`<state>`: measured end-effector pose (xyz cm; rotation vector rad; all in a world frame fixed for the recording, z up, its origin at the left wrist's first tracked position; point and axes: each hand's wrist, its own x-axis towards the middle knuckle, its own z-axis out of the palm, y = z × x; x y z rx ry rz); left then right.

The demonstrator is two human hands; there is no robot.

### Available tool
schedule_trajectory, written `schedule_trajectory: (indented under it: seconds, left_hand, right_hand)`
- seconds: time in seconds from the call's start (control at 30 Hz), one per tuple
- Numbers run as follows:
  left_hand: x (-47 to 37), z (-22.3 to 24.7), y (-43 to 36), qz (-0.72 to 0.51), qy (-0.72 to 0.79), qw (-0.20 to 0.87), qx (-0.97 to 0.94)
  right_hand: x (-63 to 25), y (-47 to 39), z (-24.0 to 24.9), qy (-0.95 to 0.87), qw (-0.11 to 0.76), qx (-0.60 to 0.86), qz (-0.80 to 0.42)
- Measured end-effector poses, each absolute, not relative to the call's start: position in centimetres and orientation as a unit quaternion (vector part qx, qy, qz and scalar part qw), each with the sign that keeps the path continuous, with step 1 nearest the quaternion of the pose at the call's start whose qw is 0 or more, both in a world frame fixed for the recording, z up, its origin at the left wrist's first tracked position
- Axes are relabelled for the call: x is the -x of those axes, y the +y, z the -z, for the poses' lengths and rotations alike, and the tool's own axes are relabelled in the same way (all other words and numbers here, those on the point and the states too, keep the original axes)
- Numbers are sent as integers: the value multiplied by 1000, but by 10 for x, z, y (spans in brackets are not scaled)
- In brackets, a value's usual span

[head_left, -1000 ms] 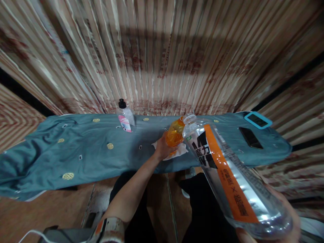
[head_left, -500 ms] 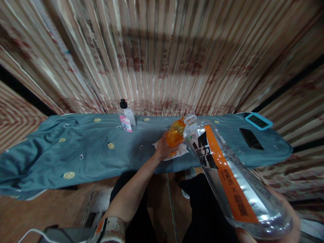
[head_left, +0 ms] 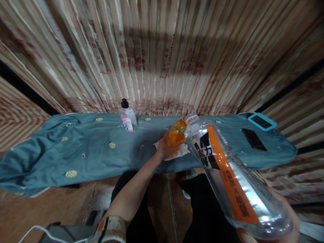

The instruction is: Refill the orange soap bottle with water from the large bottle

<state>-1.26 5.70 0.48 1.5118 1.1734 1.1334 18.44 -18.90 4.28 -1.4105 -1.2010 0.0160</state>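
Note:
My left hand [head_left: 164,148] is wrapped round an orange-tinted bottle [head_left: 177,132], which stands over a crumpled white tissue [head_left: 181,151] on the cloth. In the foreground, my right hand [head_left: 288,209] grips a large clear plastic drink bottle [head_left: 225,172] near its base. That bottle has an orange and silver label and is tilted, its uncapped neck pointing away from me. Its mouth is close to the top of the orange bottle; I cannot tell whether they touch or whether liquid flows.
A clear bottle with a black cap and pink label [head_left: 128,119] stands to the left on the teal cloth [head_left: 96,162]. A dark phone [head_left: 253,139] and a blue-framed digital display [head_left: 262,121] lie at the right. Behind hangs a striped curtain [head_left: 157,60].
Both hands keep their grips and the clear bottle keeps its tilt. The whole view has shifted very slightly; nothing else visibly moved.

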Motion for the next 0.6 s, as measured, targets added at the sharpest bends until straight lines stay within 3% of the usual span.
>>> schedule_trajectory:
  seconds: [0.27, 0.47, 0.6]
  left_hand:
    - [10, -10, 54, -452, 491, 440, -601]
    - [7, -14, 53, -441, 503, 450, -592]
    - [3, -14, 54, -446, 506, 440, -593]
  right_hand:
    - [-178, -183, -46, -494, 642, 586, -14]
    - [-189, -182, -47, -554, 580, 597, 29]
    - [-195, -183, -42, -538, 591, 601, 21]
